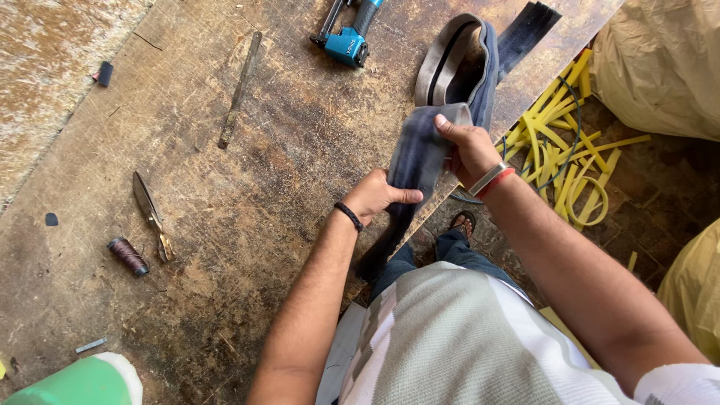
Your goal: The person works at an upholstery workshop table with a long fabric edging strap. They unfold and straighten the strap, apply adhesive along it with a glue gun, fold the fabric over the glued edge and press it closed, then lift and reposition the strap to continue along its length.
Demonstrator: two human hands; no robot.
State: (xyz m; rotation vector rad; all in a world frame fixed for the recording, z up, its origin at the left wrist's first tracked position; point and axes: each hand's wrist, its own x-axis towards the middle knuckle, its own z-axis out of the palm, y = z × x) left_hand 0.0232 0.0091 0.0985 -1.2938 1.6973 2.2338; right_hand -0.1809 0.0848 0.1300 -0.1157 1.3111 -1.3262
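A long dark blue-grey fabric strap [420, 154] hangs over the edge of a worn wooden table [247, 187]. My left hand [379, 195] grips the strap lower down, at the table's edge. Higher up, my right hand [466, 150] pinches the strap's upper fold with thumb on top. Beyond the hands the strap runs on into a looped grey band [450, 56] lying on the table.
A blue power tool [346, 37] lies at the table's far side, with a metal file [238, 90] to its left. Scissors [151, 217] and a thread spool [128, 256] sit at the left. Yellow strips [570, 161] pile on the floor; tan sacks [664, 64] at right.
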